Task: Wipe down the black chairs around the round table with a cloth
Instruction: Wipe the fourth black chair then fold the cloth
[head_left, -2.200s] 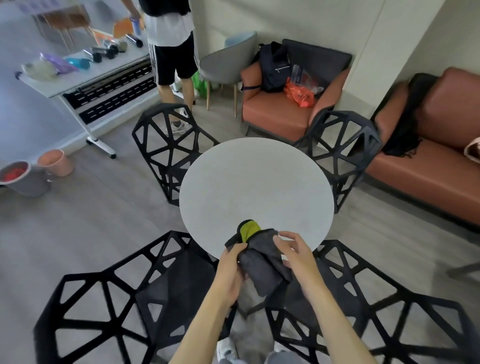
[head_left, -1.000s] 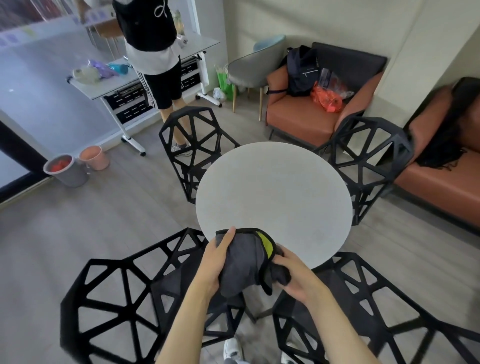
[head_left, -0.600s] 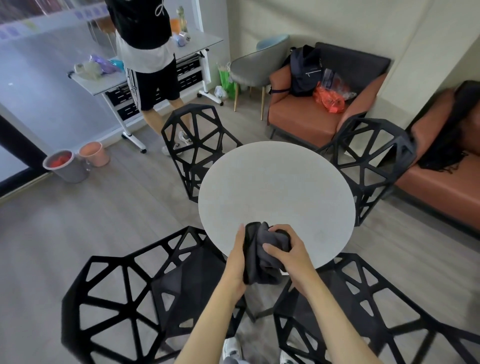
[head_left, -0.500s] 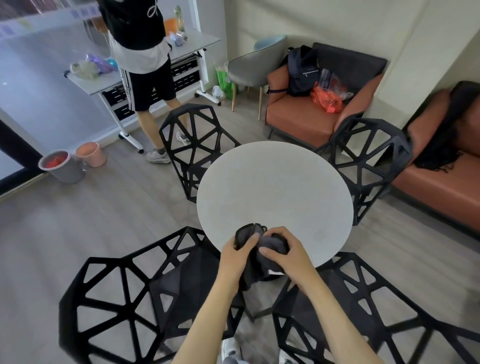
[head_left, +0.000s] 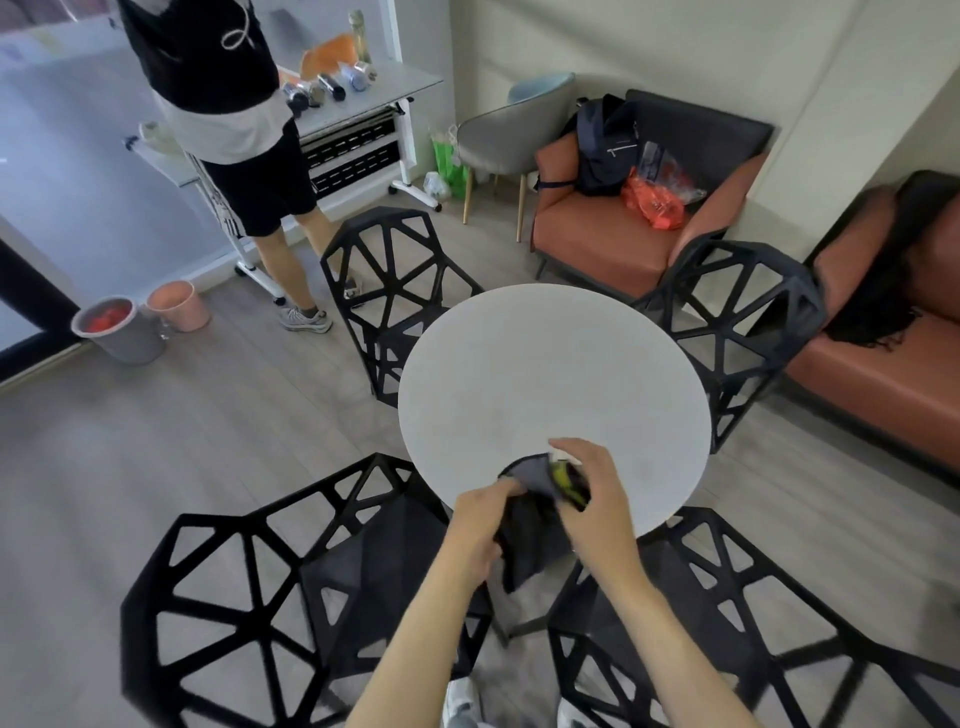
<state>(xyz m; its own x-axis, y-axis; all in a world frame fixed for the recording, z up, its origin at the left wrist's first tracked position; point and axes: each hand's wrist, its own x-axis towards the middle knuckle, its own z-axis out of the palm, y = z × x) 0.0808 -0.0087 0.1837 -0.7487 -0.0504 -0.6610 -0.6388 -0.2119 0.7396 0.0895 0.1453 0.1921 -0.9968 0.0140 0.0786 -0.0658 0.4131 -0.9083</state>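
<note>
While the four black chairs stand unwiped around the round desk (head_left: 550, 374), I have both hands busy with the cloth (head_left: 530, 525) at the desk's near edge. In the head view, the only one I have, my left hand (head_left: 480, 530) pinches the dark grey cloth at its left corner, fingers curled onto the fabric. My right hand (head_left: 592, 499) curls over the top of it, thumb and fingers closed on the fold where a yellow-green strip shows. The cloth hangs bunched between them, partly over the desk edge and partly over the gap between the two near chairs.

I judge this to be the preparing step: the cloth is being folded or gathered into a pad, and no chair has been touched yet. The near left chair (head_left: 270, 597) and the near right chair (head_left: 727, 623) sit just below my forearms, one on each side. The far left chair (head_left: 395, 291) and the far right chair (head_left: 737, 332) stand across the desk.

The next move, as I see it, calls for settling the cloth into one hand and lowering it onto a near chair's frame. The open lattice will likely need strut-by-strut passes. Another person (head_left: 234, 130) stands well apart at a white side table (head_left: 363, 104).
</note>
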